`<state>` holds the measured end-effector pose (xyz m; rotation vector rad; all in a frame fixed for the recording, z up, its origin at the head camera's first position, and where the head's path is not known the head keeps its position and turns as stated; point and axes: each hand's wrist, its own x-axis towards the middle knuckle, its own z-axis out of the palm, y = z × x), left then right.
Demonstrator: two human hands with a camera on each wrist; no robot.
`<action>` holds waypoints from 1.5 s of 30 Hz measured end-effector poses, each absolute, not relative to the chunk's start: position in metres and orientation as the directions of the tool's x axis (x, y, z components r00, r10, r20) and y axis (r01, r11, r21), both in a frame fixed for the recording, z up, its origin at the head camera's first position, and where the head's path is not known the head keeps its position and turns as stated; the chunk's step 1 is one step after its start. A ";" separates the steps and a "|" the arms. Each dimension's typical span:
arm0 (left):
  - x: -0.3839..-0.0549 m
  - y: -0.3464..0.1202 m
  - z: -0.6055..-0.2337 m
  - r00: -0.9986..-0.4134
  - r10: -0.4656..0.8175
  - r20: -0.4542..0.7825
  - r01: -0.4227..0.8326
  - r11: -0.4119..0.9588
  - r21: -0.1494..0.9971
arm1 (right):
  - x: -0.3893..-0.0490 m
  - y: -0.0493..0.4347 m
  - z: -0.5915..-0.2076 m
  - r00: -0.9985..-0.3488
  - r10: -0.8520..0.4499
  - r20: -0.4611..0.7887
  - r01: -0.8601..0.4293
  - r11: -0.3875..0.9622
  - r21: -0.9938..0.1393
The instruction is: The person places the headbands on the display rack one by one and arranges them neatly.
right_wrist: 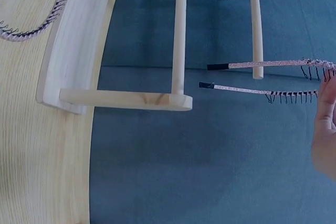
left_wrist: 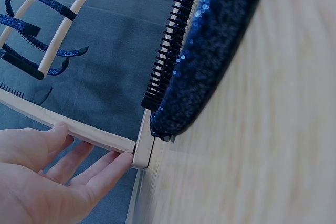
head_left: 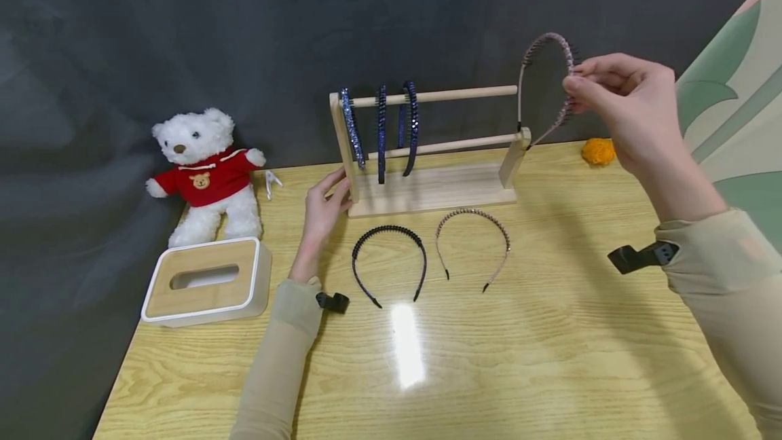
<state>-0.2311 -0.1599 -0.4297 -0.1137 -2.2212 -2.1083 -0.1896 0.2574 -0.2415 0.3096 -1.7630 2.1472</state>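
My right hand (head_left: pixel 632 97) pinches a pink beaded headband (head_left: pixel 552 36) between thumb and fingers at the right end of the wooden stand (head_left: pixel 427 189). Its two tips point down; in the right wrist view one leg (right_wrist: pixel 244 64) overlaps the free end of the upper rod (right_wrist: pixel 256 35). My left hand (head_left: pixel 324 206) holds the stand's left upright (left_wrist: pixel 89 132), thumb on one side, fingers along the other. Three blue glittery headbands (head_left: pixel 381 134) hang at the left of the rods. A black headband (head_left: pixel 388 228) and another pink headband (head_left: pixel 473 212) lie on the table before the stand.
A white teddy bear (head_left: pixel 195 175) in a red sweater sits at the left, behind a tissue box (head_left: pixel 256 284). A small white clip-like item (head_left: pixel 271 182) lies beside the bear. An orange ball-like thing (head_left: pixel 598 151) is at the table's back right, near the dark curtain (head_left: pixel 293 32).
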 end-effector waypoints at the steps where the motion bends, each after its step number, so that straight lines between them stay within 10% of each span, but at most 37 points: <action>1: -0.231 -0.160 -0.430 -0.994 0.001 0.105 0.105 0.050 0.993 | -0.190 0.256 -0.242 -0.918 0.122 0.378 -0.394 -0.165 -0.904; 45: -0.232 -0.160 -0.429 -0.997 -0.001 0.082 0.082 0.061 0.995 | -0.210 0.209 -0.260 -0.916 0.065 0.395 -0.400 -0.140 -0.906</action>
